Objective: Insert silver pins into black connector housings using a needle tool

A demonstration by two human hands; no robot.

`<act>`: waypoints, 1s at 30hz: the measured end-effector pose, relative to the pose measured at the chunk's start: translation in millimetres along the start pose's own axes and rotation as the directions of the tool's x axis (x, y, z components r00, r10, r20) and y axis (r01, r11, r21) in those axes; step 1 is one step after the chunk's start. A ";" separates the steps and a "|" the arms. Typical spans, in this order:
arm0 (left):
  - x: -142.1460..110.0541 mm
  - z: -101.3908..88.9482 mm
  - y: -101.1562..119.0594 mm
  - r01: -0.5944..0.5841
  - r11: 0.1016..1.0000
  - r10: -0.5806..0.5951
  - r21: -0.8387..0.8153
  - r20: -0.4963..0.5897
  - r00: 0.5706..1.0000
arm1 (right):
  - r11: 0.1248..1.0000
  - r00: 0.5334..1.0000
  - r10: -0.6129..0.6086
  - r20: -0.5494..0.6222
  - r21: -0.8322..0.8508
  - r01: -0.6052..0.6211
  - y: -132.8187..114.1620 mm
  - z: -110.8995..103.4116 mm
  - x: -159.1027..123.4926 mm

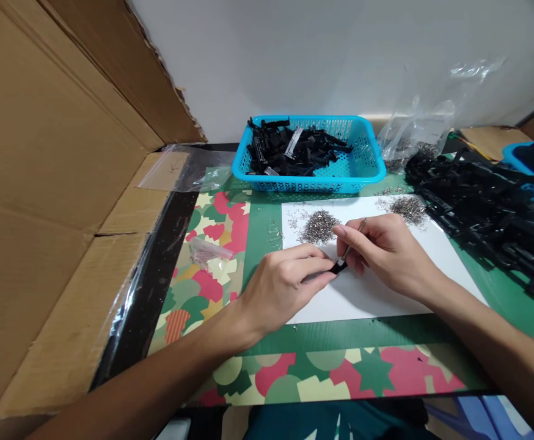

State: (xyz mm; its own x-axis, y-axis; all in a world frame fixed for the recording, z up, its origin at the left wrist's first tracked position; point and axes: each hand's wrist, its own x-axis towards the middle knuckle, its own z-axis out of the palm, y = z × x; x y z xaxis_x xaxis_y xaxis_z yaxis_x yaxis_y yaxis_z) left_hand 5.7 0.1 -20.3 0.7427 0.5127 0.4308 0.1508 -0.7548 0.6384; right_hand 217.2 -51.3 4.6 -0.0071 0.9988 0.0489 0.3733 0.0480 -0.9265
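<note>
Pinched between the thumb and fingers of my left hand (pixel 283 278) is a small black plastic part (pixel 337 267), mostly covered by the fingers. My right hand (pixel 388 250) is closed around thin metal tweezers (pixel 347 250), slanting down so their lower end meets the black part. What the tips hold, if anything, is too small to make out. Both hands are over a white sheet (pixel 313 308). Just beyond them lies a pile of tiny metal pieces (pixel 319 227), and a second pile of metal pieces (pixel 408 209) sits farther right.
A blue basket (pixel 310 184) of black plastic parts stands at the back. More black parts (pixel 491 211) are heaped at right, near a clear bag (pixel 416 137) with metal pieces. A small plastic bag (pixel 209 252) lies left. Cardboard (pixel 56 153) walls the left side.
</note>
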 end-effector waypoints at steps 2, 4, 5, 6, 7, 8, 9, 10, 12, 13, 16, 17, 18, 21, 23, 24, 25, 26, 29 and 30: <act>-0.4 0.2 -0.4 -0.006 1.000 0.006 0.013 0.003 1.000 | 1.000 1.000 -0.009 0.005 -0.025 0.010 -0.2 0.1 -0.4; -1.0 0.3 -0.8 -0.021 1.000 0.021 0.024 0.011 1.000 | 0.998 1.000 -0.022 0.009 -0.060 0.023 -0.7 0.2 -0.8; -1.1 0.3 -0.8 -0.027 0.999 0.027 0.027 0.017 0.999 | 0.996 0.999 -0.032 0.010 -0.087 0.033 -1.2 0.3 -1.1; -1.2 0.2 -0.7 -0.032 0.999 0.031 0.030 0.021 0.999 | 0.992 0.999 -0.049 0.008 -0.120 0.050 -1.8 0.5 -1.5; -1.2 0.0 -0.5 -0.035 0.999 0.034 0.032 0.025 0.999 | 0.985 0.997 -0.072 0.007 -0.156 0.073 -2.6 0.8 -1.8; -1.0 -0.2 -0.1 -0.034 0.999 0.034 0.032 0.026 0.999 | 0.977 0.995 -0.098 0.004 -0.192 0.097 -3.4 1.2 -2.3; -0.9 -0.5 0.4 -0.030 0.999 0.029 0.032 0.028 0.999 | 0.967 0.992 -0.123 0.002 -0.224 0.120 -4.3 1.6 -2.7; -0.7 -0.7 0.9 -0.024 0.999 0.023 0.032 0.031 0.999 | 0.958 0.989 -0.145 0.001 -0.251 0.140 -5.1 2.1 -3.2; -0.6 -0.9 1.7 -0.012 0.999 0.011 0.036 0.037 0.999 | 0.945 0.986 -0.166 -0.001 -0.288 0.159 -6.5 3.0 -4.1; -0.7 -1.0 1.8 -0.006 0.999 0.004 0.038 0.043 0.999 | 0.941 0.986 -0.167 -0.002 -0.298 0.159 -6.9 3.3 -4.6; -1.3 -0.8 1.7 0.003 0.999 -0.005 0.037 0.051 0.999 | 0.940 0.987 -0.160 -0.006 -0.306 0.150 -7.5 3.9 -5.8; -1.5 -0.8 1.6 0.004 0.999 -0.006 0.035 0.052 0.999 | 0.941 0.987 -0.158 -0.008 -0.305 0.148 -7.4 4.1 -6.1; -1.6 -0.7 1.6 0.005 0.999 -0.007 0.033 0.052 0.999 | 0.941 0.987 -0.158 -0.011 -0.306 0.147 -7.3 4.2 -6.3; -1.4 -0.4 1.8 0.012 1.000 -0.013 0.027 0.046 0.999 | 0.936 0.986 -0.166 -0.023 -0.318 0.150 -6.9 5.0 -7.0; -1.2 0.1 2.5 0.022 1.000 -0.023 0.021 0.043 0.999 | 0.931 0.984 -0.176 -0.027 -0.330 0.158 -6.4 5.6 -7.4; -1.1 0.4 3.0 0.026 1.000 -0.027 0.017 0.042 0.999 | 0.928 0.983 -0.183 -0.028 -0.336 0.163 -6.3 5.8 -7.5; -1.0 0.7 3.4 0.031 0.999 -0.032 0.013 0.040 0.999 | 0.925 0.982 -0.188 -0.028 -0.342 0.168 -6.2 5.9 -7.6; -0.9 1.0 3.8 0.033 0.999 -0.033 0.007 0.040 0.999 | 0.923 0.981 -0.193 -0.029 -0.346 0.171 -6.2 6.0 -7.7; -0.9 1.6 4.4 0.032 0.999 -0.032 -0.002 0.037 0.999 | 0.932 0.983 -0.181 -0.026 -0.325 0.163 -7.0 5.7 -7.4; -0.8 1.8 4.2 0.032 0.999 -0.032 -0.005 0.034 0.999 | 0.940 0.986 -0.168 -0.024 -0.305 0.153 -7.3 5.6 -7.2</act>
State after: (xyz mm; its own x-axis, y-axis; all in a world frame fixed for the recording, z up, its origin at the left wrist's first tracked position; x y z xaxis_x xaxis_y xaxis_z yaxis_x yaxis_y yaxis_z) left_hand 6.9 -4.3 -19.1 0.7594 0.5221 0.3882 0.1711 -0.7360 0.6550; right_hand 209.3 -58.8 8.9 -0.0477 0.9760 0.2123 0.6326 0.1940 -0.7498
